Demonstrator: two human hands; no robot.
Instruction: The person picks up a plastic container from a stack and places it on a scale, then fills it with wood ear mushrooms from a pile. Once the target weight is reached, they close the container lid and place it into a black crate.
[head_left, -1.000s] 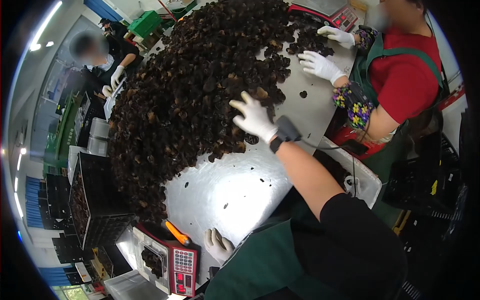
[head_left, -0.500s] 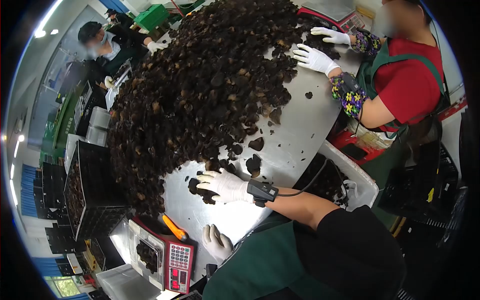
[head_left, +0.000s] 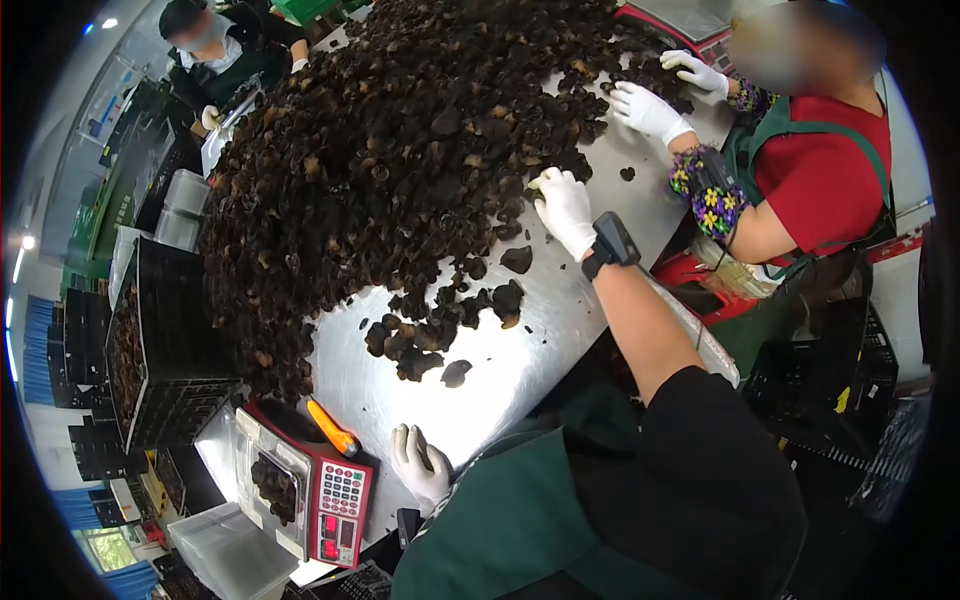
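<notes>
My right hand [head_left: 566,212], white glove, is at the near right edge of the fungus pile [head_left: 400,150]; fingers bent, tips against the dark pieces. Can't tell if they pinch one. Strap-on device [head_left: 616,240] on that wrist. My left hand [head_left: 420,463], also gloved, is low at the table's [head_left: 560,335] near edge, nothing seen in it: fingers slightly bent, close together, thumb apart. Can't tell if it bears on the metal. Pile covers most of the far table. Loose cluster [head_left: 440,330] sits on bare metal between my two hands, one flat piece [head_left: 456,374] just off its near side, a bigger one [head_left: 516,260] near my right hand. Left of my left hand: red scale [head_left: 340,500], display lit, digits too small to read, some fungus [head_left: 273,488] on its tray. Orange tool [head_left: 332,428] lies at the scale's far corner. Black crate [head_left: 180,340] beyond that, tilted in view, fungus inside. Clear boxes [head_left: 185,208] past the crate. Co-worker in red [head_left: 815,190] on my right has both gloved hands [head_left: 648,112] at the pile's right edge, near a second scale [head_left: 716,52]. Another co-worker [head_left: 225,55] stands across at far left, by the pile.
</notes>
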